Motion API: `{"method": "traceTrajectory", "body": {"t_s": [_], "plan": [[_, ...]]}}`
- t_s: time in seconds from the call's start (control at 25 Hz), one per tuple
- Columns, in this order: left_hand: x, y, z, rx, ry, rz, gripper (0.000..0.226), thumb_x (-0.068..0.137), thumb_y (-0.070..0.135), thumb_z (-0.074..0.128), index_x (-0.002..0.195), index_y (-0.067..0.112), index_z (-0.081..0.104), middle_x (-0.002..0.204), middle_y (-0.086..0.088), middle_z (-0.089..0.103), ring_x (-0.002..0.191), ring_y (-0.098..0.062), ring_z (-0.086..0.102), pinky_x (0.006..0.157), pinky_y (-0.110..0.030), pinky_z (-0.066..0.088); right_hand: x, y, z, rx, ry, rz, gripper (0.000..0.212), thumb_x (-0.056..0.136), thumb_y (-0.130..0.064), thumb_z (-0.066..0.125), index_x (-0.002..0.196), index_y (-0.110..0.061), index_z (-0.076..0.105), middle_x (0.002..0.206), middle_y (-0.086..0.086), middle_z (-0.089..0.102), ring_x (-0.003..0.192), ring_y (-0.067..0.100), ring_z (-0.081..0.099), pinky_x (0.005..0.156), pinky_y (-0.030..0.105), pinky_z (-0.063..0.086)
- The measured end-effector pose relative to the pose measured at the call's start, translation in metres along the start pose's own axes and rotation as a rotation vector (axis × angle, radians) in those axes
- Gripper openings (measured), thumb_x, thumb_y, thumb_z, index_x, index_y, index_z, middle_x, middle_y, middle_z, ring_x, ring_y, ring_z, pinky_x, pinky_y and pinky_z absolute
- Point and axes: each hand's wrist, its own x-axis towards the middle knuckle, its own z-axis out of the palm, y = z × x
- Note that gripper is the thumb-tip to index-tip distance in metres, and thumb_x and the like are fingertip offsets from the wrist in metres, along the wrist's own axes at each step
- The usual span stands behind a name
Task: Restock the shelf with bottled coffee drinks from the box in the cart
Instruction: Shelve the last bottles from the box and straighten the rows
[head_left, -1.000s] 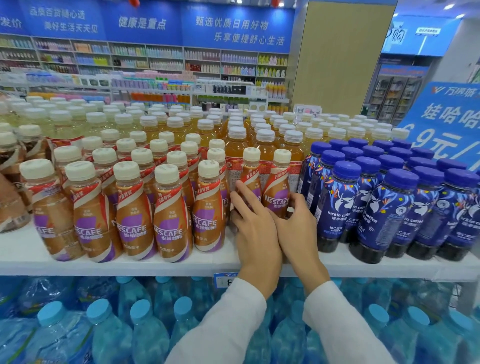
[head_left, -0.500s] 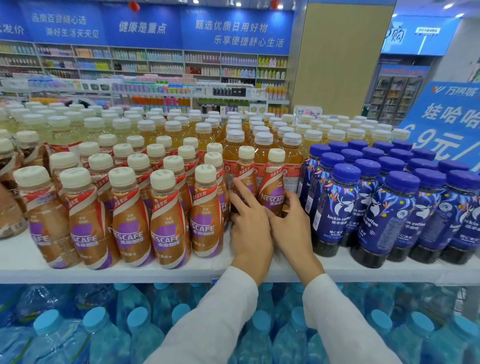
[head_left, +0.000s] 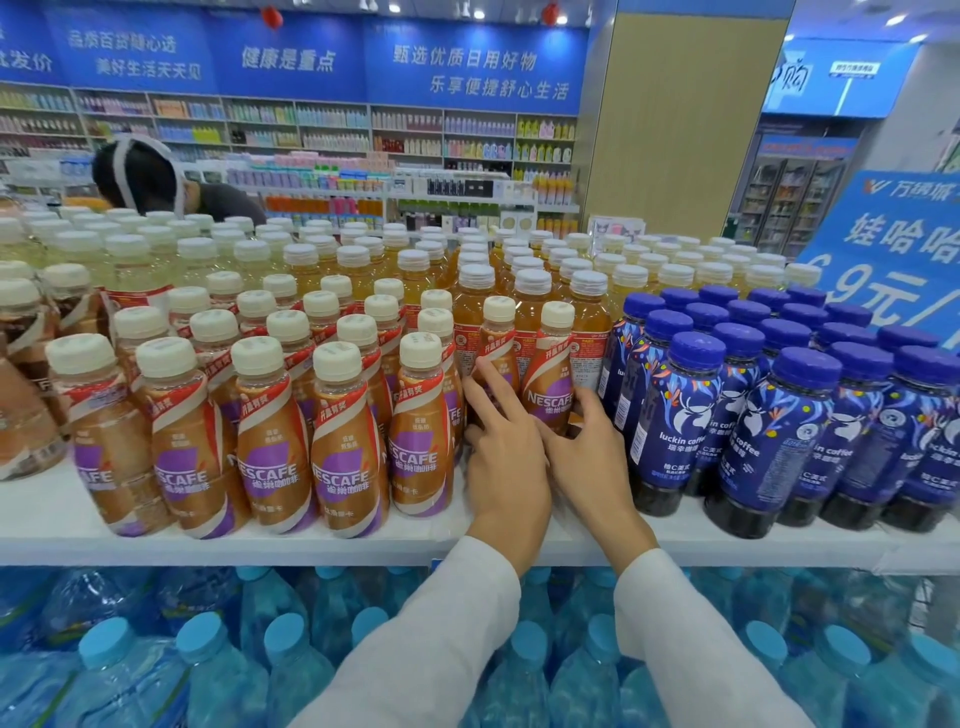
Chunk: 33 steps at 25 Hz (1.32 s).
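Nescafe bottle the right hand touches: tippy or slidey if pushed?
Nescafe bottle is tall and narrow, so pushed high it likely tips. It looks full on a smooth shelf; pushed low it probably slides.

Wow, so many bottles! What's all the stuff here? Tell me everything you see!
Nescafe bottles: many, brown with cream caps, shelf left and middle.
Orange drinks: many, orange with white caps, behind them.
Pale drinks: many, yellowish, back left.
Luckin coffee bottles: many, dark blue, shelf right.
Water bottles: many, clear with light-blue caps, below the shelf.
Shelf: one, white, across the middle.
Price sign: one, blue, right.
Another person: one, dark top, back left.
Left grip: one, bare hand, touching a rear Nescafe bottle.
Right grip: one, bare hand, against the neighbouring bottle.
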Motion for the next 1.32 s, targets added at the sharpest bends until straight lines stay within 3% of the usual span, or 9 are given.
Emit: {"method": "traceTrajectory", "body": {"t_s": [0.28,0.44,0.68,0.88,1.04,1.16,1.32], "plan": [[0.001,0.001,-0.002,-0.023,-0.016,-0.009,0.089,0.099,0.029,0.058,0.157,0.001,-0.003,0.159,-0.026,0.022,0.117,-0.031,0.064,0.096,-0.036,0.053,-0.001,-0.002,0.001,-0.01,0.042,-0.009,0.065,0.089,-0.036,0.076,0.146,-0.023,0.047,0.141,-0.003,0.06,0.127,0.017,0.057,0.105,0.037,0.05],[0.002,0.001,-0.002,-0.04,-0.03,-0.027,0.088,0.099,0.031,0.059,0.158,0.002,0.0,0.159,-0.025,0.024,0.116,-0.03,0.064,0.094,-0.036,0.054,-0.003,-0.005,0.006,-0.069,0.093,0.0,0.067,0.088,-0.04,0.075,0.146,-0.025,0.045,0.141,-0.002,0.058,0.128,0.019,0.055,0.103,0.039,0.049],[0.001,0.002,-0.005,-0.054,-0.065,-0.022,0.088,0.102,0.029,0.053,0.156,0.002,-0.011,0.162,-0.024,0.013,0.125,-0.031,0.059,0.101,-0.037,0.051,-0.003,-0.006,0.005,-0.095,0.093,0.005,0.068,0.086,-0.041,0.076,0.144,-0.024,0.045,0.141,-0.001,0.057,0.128,0.02,0.055,0.103,0.039,0.049],[-0.011,-0.004,-0.019,-0.152,-0.083,-0.038,0.097,0.084,0.032,0.079,0.156,0.002,0.021,0.153,-0.023,0.04,0.115,-0.03,0.066,0.089,-0.037,0.057,-0.017,-0.005,-0.001,-0.055,0.063,-0.02,0.064,0.086,-0.035,0.078,0.142,-0.021,0.049,0.135,-0.001,0.061,0.121,0.018,0.059,0.102,0.039,0.052],[-0.036,-0.023,-0.046,-0.328,-0.196,0.009,0.082,0.101,0.029,0.055,0.159,0.017,-0.001,0.164,-0.006,0.014,0.146,-0.022,0.034,0.113,-0.031,0.037,-0.045,-0.014,-0.003,-0.043,0.059,-0.037,0.042,0.09,-0.026,0.074,0.13,-0.021,0.061,0.121,-0.006,0.066,0.109,0.013,0.064,0.092,0.028,0.052],[-0.066,-0.051,-0.067,-0.483,-0.12,0.081,0.064,0.101,0.025,0.053,0.157,0.024,0.021,0.159,0.008,0.027,0.143,-0.011,0.034,0.11,-0.019,0.031,-0.068,-0.03,0.003,0.098,-0.057,-0.065,0.023,0.093,-0.029,0.071,0.115,-0.031,0.067,0.109,-0.018,0.07,0.102,0.004,0.067,0.089,0.028,0.057],[-0.095,-0.086,-0.081,-0.553,-0.013,0.046,0.056,0.093,0.024,0.066,0.145,0.028,0.046,0.139,0.022,0.05,0.128,0.001,0.049,0.102,-0.008,0.034,-0.088,-0.052,0.017,0.194,-0.188,-0.088,0.025,0.093,-0.035,0.07,0.117,-0.035,0.065,0.112,-0.023,0.068,0.107,0.0,0.064,0.091,0.023,0.056]]}}
